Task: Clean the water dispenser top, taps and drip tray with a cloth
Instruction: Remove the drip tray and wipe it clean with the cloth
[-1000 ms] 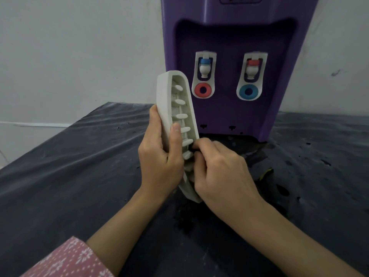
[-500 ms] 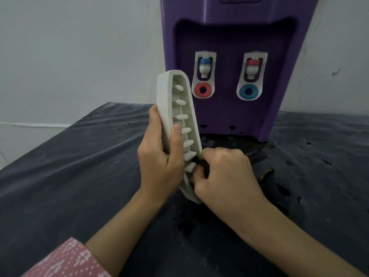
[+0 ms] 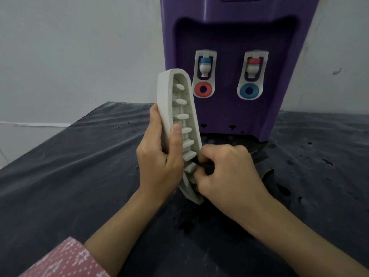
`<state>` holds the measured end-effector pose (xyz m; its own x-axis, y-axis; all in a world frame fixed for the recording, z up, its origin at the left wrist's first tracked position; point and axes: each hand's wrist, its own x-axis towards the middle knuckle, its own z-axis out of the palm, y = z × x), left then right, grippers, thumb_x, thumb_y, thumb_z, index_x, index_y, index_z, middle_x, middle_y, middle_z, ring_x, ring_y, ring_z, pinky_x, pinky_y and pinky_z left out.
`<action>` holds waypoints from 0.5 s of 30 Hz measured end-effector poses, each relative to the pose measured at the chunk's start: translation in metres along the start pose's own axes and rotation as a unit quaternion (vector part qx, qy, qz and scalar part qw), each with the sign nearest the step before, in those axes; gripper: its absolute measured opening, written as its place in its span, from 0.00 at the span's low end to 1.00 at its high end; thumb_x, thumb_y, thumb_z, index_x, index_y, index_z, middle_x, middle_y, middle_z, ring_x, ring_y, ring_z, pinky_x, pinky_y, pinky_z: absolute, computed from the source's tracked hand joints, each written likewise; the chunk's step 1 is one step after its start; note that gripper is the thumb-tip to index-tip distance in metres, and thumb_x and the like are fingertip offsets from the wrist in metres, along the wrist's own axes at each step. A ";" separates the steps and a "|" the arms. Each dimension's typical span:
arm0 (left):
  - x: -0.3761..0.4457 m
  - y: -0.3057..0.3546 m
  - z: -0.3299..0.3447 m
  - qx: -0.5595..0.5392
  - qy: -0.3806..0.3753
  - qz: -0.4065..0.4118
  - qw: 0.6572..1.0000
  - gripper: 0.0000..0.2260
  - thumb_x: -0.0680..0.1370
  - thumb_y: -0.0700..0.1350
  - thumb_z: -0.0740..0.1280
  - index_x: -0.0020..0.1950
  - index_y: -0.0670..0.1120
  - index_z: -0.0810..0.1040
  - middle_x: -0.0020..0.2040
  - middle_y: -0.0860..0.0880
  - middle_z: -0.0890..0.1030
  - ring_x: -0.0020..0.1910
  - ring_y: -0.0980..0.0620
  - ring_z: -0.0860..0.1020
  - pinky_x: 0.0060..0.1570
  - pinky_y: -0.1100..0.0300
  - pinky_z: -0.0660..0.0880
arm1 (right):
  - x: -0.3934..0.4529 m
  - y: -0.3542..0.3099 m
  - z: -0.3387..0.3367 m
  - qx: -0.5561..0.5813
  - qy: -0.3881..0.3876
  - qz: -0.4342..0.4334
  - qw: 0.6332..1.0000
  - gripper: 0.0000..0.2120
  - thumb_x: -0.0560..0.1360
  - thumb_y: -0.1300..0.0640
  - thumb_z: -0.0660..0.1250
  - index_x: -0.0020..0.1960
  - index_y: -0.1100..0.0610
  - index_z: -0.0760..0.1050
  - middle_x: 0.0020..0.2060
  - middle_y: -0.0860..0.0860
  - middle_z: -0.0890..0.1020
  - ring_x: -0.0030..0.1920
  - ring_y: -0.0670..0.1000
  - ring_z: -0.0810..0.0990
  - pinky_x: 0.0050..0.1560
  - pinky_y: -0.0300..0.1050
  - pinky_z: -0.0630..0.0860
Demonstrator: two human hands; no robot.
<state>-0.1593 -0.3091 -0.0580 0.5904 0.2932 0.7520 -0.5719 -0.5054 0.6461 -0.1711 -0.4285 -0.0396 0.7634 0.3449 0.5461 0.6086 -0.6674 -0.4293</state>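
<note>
Sleeve fabric, pink and patterned (image 3: 63,258), is seen at lower left. The drip tray (image 3: 180,124) is gripped upright by the left hand (image 3: 159,156), thumb laid over its slats, long axis near vertical and leaning slightly left at the top. Just beside its lower end, the right hand (image 3: 225,168) is curled around a dark cloth (image 3: 206,166) pinched against the lowest slats. The next wipe is judged to run upward along that axis. Behind stands the purple water dispenser (image 3: 229,37) on the dark surface (image 3: 60,176).

purple dispenser (image 3: 219,27), grey tray (image 3: 166,108), pink sleeve (image 3: 65,258) (white flowers)
</note>
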 end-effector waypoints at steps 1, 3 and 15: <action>0.000 0.000 0.000 -0.004 -0.003 0.004 1.000 0.24 0.79 0.47 0.57 0.73 0.41 0.59 0.55 0.54 0.76 0.48 0.50 0.81 0.46 0.51 0.80 | 0.001 0.000 -0.002 0.011 0.021 -0.005 1.000 0.05 0.68 0.66 0.67 0.33 0.63 0.75 0.25 0.53 0.77 0.25 0.52 0.74 0.29 0.45 0.73; 0.001 0.001 0.000 -0.008 -0.013 0.018 1.000 0.24 0.79 0.49 0.56 0.73 0.43 0.59 0.54 0.53 0.77 0.46 0.51 0.81 0.44 0.53 0.80 | 0.003 0.002 -0.005 0.028 0.078 -0.033 0.996 0.05 0.69 0.66 0.68 0.34 0.63 0.77 0.26 0.54 0.78 0.26 0.52 0.75 0.28 0.48 0.74; 0.001 -0.001 0.001 -0.009 -0.020 0.019 1.000 0.23 0.79 0.47 0.58 0.72 0.41 0.62 0.51 0.44 0.80 0.43 0.50 0.81 0.42 0.54 0.80 | 0.004 0.008 -0.003 0.006 0.114 -0.065 0.991 0.02 0.68 0.67 0.68 0.36 0.65 0.79 0.30 0.55 0.80 0.29 0.53 0.77 0.31 0.49 0.74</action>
<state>-0.1573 -0.3093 -0.0582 0.5901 0.2410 0.7705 -0.6044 -0.5009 0.6196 -0.1644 -0.4345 -0.0386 0.6097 0.2688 0.7456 0.7029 -0.6182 -0.3519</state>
